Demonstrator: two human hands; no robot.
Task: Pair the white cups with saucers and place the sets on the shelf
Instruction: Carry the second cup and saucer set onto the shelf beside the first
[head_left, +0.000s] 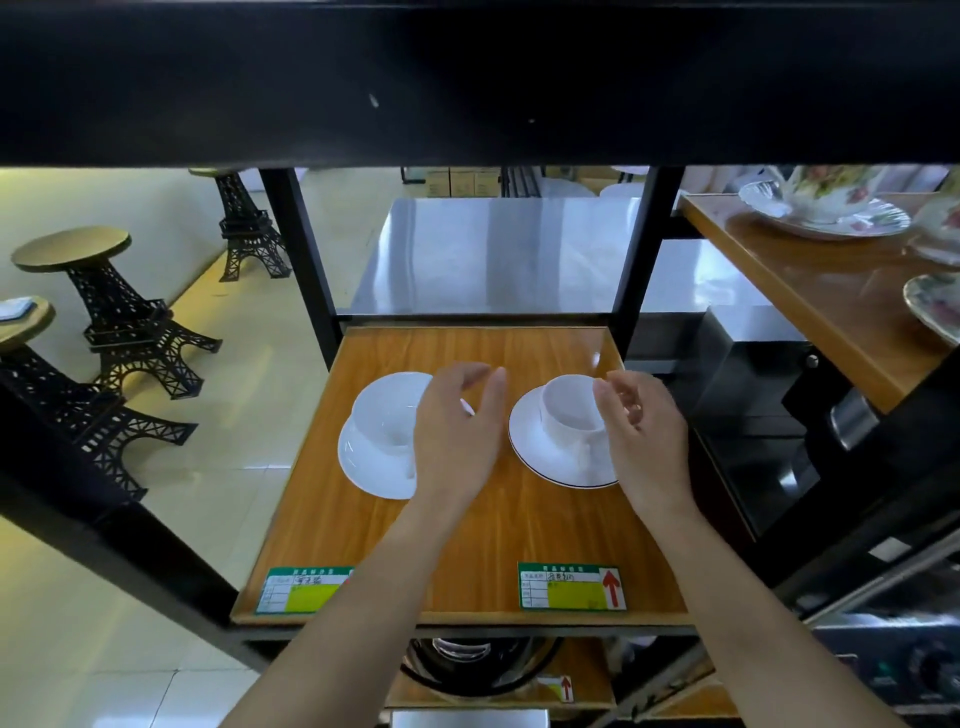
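Nearest to the camera, two bare forearms reach forward over the front edge of the wooden shelf (467, 545), which carries two green and yellow label stickers (571, 586) along that edge. Both hands are above the shelf board, and neither one holds anything.

The left hand (457, 431) is seen from its back, with the fingers loosely spread and slightly curled. It hovers between the two sets and covers the right part of the left set; I cannot tell if it touches it. The right hand (644, 436) is turned more on its side, with the fingers open and curved, just beside the right cup (569, 410) on its right. It seems not to grip the cup, but contact is hard to judge.

Behind the hands, the left cup (387, 413) sits on the left saucer (371, 467), a plain white one. The right cup sits upright on the right saucer (550, 452), which has a thin dark line around its rim. The two sets are side by side, apart, in the middle of the board.

So my judgement is that the pairing and placing of these two sets is done, and maybe only a small adjustment is left. Whether more white cups wait somewhere is not visible. Further right, another shelf holds flowered china (826, 208).
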